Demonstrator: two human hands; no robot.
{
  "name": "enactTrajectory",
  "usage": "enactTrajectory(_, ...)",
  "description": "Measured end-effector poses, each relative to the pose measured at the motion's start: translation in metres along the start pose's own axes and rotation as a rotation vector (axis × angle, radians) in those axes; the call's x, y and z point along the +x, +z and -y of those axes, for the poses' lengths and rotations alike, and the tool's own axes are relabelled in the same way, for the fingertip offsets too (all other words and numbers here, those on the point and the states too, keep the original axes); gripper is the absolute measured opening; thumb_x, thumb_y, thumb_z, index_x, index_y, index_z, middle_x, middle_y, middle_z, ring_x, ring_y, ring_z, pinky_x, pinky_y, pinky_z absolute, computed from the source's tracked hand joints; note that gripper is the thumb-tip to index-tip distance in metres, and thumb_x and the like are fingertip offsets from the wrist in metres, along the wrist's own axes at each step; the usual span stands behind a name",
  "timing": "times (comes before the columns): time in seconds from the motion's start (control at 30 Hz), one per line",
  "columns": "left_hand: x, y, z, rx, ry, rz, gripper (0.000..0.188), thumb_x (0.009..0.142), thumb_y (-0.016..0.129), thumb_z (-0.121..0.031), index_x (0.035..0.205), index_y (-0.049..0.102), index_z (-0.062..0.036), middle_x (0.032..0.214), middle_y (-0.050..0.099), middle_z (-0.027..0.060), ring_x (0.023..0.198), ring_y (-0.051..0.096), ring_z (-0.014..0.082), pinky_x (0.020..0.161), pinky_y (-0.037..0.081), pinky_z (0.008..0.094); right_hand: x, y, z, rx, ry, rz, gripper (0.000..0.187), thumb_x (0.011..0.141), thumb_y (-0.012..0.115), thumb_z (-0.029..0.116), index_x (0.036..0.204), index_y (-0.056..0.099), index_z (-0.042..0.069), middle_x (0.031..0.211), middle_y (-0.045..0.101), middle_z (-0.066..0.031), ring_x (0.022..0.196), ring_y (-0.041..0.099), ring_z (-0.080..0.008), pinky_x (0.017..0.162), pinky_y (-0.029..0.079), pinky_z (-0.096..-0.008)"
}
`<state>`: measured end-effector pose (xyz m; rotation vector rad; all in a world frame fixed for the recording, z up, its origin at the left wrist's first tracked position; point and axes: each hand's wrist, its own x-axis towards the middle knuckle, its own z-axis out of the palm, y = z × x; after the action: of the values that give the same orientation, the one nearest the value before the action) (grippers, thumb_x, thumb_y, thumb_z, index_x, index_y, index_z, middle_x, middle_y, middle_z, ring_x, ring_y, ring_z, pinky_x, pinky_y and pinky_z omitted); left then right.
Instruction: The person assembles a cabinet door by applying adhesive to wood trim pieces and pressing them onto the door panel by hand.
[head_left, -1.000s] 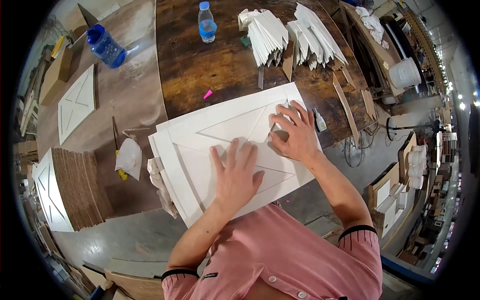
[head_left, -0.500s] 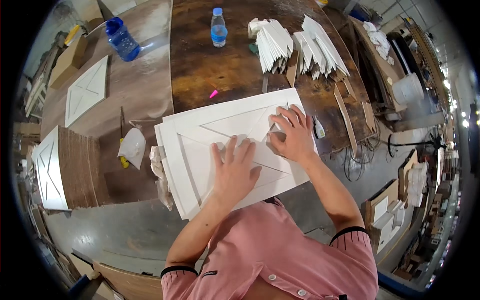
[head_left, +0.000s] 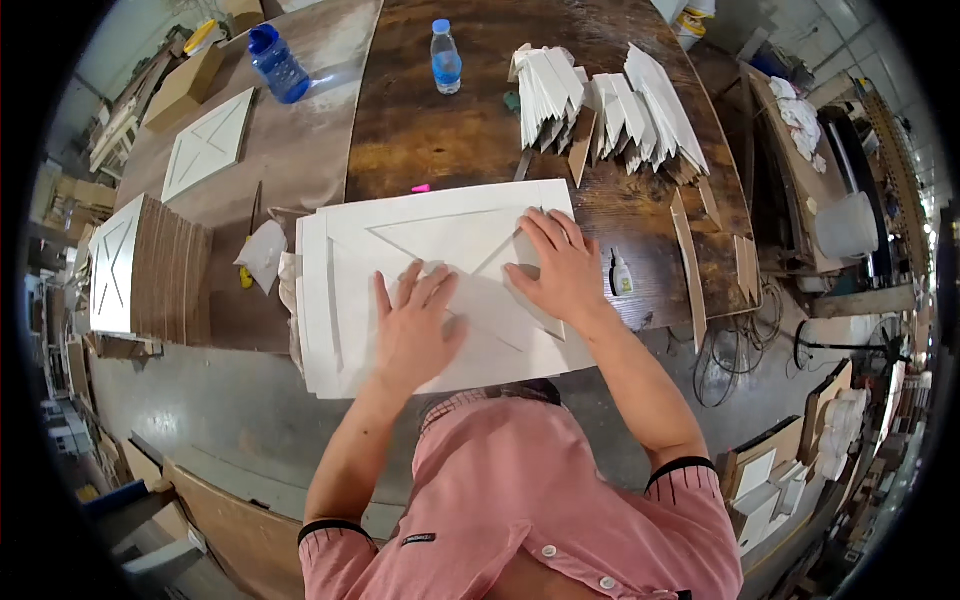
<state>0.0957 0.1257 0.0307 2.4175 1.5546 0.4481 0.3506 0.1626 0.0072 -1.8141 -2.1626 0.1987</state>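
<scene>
A white rectangular panel (head_left: 345,235) lies before me at the front of the table, its near edge close to my body. Thin lines or raised strips on it form a border and crossing diagonals. My left hand (head_left: 412,330) rests on its middle, fingers spread along a diagonal. My right hand (head_left: 562,265) is spread over its right part, fingertips near the upper right end of a diagonal. Neither hand grips anything. Just right of the panel is a small white bottle with a dark cap (head_left: 621,274). A pink cap-like piece (head_left: 421,188) lies beyond the far edge.
Bundles of white strips (head_left: 550,95) lie at the far right, with loose brown strips (head_left: 688,260) nearer. A water bottle (head_left: 446,65) and a blue jug (head_left: 280,68) stand farther back. Left are a stack of panels (head_left: 165,270), a single panel (head_left: 210,145) and a white bag (head_left: 262,252).
The panel has turned slightly and shifted left and away, uncovering more of the small bottle and nearing the pink piece. Both hands have moved with it, still spread. The whole view has shifted too.
</scene>
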Motion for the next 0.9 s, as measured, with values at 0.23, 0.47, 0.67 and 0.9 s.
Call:
enactTrajectory(0.23, -0.001, 0.012, -0.018, 0.007, -0.118, -0.052, 0.040, 0.092, 0.071, -0.019, 0.131, 0.069, -0.0096, 0.142, 0.063, 0.0047, 0.144, 0.049, 0.0346, 0.119, 0.023, 0.0749, 0.003, -0.012, 0.009, -0.006, 0.061, 0.101, 0.066, 0.089, 0.075, 0.046, 0.145, 0.059, 0.014, 0.158, 0.050, 0.0026, 0.148, 0.039, -0.0230, 0.109, 0.042, -0.0633)
enactTrajectory(0.47, -0.001, 0.008, -0.012, 0.047, -0.088, -0.021, 0.044, 0.092, 0.072, -0.020, 0.134, 0.066, -0.0101, 0.143, 0.062, 0.0040, 0.144, 0.049, 0.0316, 0.121, 0.023, 0.0720, 0.005, -0.012, 0.013, 0.037, 0.078, 0.099, 0.065, 0.091, 0.074, 0.046, 0.145, 0.059, 0.014, 0.158, 0.051, 0.0002, 0.149, 0.039, -0.0249, 0.117, 0.035, -0.0652)
enactTrajectory(0.67, -0.001, 0.010, -0.009, 0.065, 0.021, -0.015, 0.046, 0.093, 0.072, -0.025, 0.136, 0.065, -0.0108, 0.145, 0.061, 0.0045, 0.143, 0.051, 0.0270, 0.121, 0.025, 0.0715, 0.006, -0.013, 0.034, -0.057, -0.124, 0.163, 0.060, 0.093, 0.071, 0.044, 0.144, 0.061, 0.015, 0.154, 0.055, -0.0015, 0.149, 0.042, -0.0281, 0.126, 0.023, -0.0552)
enactTrajectory(0.9, -0.004, 0.014, -0.001, -0.028, 0.055, -0.091, 0.047, 0.089, 0.076, -0.026, 0.132, 0.065, -0.0118, 0.140, 0.061, 0.0007, 0.139, 0.054, 0.0223, 0.122, 0.024, 0.0731, 0.010, 0.005, 0.024, 0.038, -0.248, -0.078, 0.040, 0.089, 0.073, 0.033, 0.123, 0.066, 0.013, 0.139, 0.064, -0.0057, 0.139, 0.053, -0.0278, 0.118, 0.034, -0.0541)
